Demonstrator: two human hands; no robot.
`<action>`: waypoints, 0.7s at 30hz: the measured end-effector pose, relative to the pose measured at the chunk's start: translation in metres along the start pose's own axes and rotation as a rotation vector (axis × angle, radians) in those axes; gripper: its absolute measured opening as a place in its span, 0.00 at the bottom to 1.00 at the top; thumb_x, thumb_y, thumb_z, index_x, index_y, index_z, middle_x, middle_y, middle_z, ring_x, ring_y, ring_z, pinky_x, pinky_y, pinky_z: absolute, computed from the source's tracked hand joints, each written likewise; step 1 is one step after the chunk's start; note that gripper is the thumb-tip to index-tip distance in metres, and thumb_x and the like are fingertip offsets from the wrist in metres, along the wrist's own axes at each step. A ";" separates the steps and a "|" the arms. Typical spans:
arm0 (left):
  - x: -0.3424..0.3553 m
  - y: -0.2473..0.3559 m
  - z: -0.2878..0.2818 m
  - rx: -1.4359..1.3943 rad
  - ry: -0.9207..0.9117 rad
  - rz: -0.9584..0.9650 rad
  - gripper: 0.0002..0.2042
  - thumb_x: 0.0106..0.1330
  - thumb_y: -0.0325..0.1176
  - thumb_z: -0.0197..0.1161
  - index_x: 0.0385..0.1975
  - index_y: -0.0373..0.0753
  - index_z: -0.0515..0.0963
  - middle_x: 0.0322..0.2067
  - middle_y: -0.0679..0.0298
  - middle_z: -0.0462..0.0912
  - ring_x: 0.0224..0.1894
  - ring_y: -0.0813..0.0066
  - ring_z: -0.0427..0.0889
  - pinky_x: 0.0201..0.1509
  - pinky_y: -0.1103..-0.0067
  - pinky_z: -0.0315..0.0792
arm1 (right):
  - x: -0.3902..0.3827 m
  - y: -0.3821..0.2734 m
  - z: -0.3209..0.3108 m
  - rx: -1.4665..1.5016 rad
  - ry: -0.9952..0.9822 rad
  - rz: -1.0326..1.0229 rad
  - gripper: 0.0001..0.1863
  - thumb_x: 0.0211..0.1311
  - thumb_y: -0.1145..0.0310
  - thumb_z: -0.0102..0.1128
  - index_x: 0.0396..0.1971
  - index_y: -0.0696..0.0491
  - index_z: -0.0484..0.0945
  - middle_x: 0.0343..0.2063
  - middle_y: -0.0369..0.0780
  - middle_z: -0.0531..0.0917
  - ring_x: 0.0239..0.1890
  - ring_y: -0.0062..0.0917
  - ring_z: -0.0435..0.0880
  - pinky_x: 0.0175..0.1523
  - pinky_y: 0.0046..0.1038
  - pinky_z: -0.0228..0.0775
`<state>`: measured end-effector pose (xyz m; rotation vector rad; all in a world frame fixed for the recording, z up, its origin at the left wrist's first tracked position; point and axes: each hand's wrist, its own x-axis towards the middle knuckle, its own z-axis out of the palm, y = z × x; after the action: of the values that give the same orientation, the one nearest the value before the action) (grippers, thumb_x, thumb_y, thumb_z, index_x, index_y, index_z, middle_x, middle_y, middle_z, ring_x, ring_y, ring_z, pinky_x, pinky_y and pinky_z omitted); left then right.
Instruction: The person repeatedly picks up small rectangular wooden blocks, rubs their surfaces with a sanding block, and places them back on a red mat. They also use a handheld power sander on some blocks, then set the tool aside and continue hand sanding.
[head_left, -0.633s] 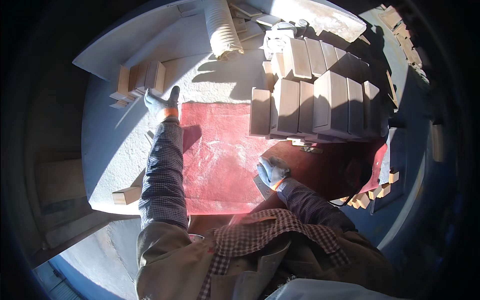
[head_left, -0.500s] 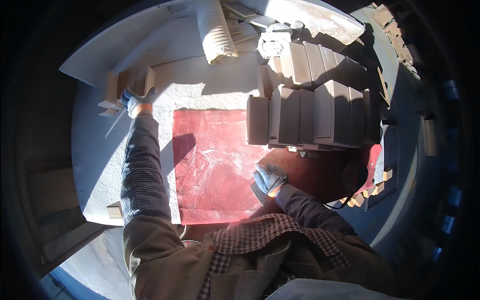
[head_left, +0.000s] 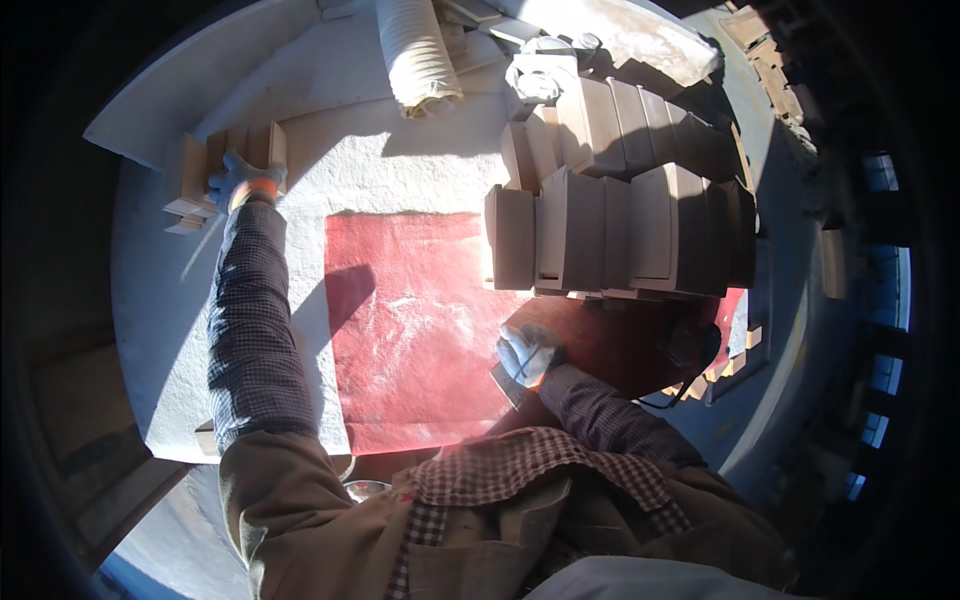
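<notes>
My left hand (head_left: 243, 182), in a grey-blue glove with an orange cuff, reaches to the far left. Its fingers and thumb straddle the rightmost wooden block (head_left: 266, 143) of a small upright group. Another pale wooden block (head_left: 187, 175) stands at that group's left end. Near the front edge of a red mat (head_left: 420, 330), my gloved right hand (head_left: 528, 355) is closed over a thin, flat grey piece (head_left: 508, 386). Only a corner of this piece shows below the fingers; its kind cannot be made out.
Rows of stacked wooden box-like pieces (head_left: 583, 230) fill the right of the white-dusted table (head_left: 300, 215). A ribbed white hose (head_left: 415, 55) hangs at the back. A dark cable (head_left: 668, 402) lies right of my right arm. A small wooden piece (head_left: 207, 437) sits by my left sleeve.
My left hand has moved slightly farther forward onto the wooden blocks. My right hand stays by the mat's front edge with the flat piece. The whole view has shifted a little.
</notes>
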<state>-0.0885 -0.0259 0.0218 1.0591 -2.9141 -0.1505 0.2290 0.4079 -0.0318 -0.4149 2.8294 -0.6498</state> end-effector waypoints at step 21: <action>-0.097 -0.020 0.008 -0.680 0.070 0.002 0.58 0.44 0.66 0.78 0.72 0.40 0.58 0.69 0.43 0.60 0.70 0.44 0.64 0.71 0.58 0.67 | -0.005 0.010 0.022 -0.029 0.290 -0.160 0.14 0.64 0.60 0.62 0.47 0.47 0.78 0.27 0.46 0.80 0.29 0.46 0.81 0.36 0.46 0.72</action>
<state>-0.0024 0.0217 0.0120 0.9005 -2.4748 -0.9884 0.2370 0.4092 -0.0549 -0.6018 3.1051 -0.7556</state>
